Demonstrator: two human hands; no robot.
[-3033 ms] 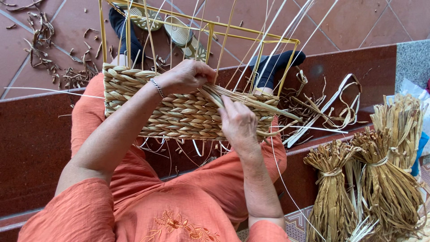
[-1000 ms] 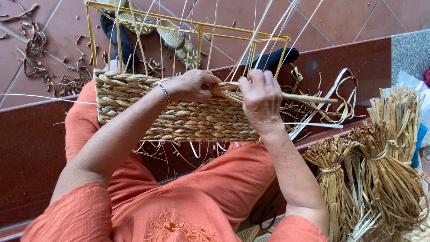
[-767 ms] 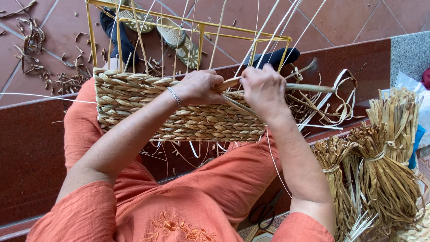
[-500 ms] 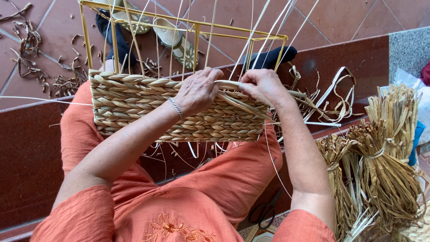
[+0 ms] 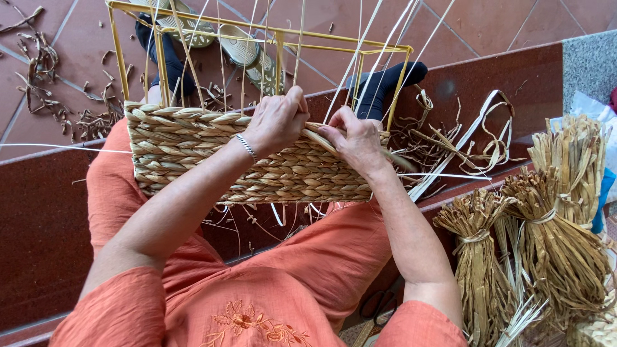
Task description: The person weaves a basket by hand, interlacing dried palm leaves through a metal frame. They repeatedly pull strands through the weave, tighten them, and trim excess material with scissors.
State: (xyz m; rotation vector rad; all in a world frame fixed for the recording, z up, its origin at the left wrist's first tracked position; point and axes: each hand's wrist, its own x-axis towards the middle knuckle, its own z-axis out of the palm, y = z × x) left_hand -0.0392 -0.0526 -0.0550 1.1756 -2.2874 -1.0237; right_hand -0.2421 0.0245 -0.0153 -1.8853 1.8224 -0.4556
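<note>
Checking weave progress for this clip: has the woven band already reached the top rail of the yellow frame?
No, the woven band covers only the lower part, and bare uprights rise above it to the top rail of the yellow frame.

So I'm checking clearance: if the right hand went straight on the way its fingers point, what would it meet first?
Probably the left hand, close beyond the right hand along the woven basket rim; depth unclear.

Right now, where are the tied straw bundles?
In the head view, the tied straw bundles stand at the lower right, beside the person's right arm and right of the woven basket.
</note>
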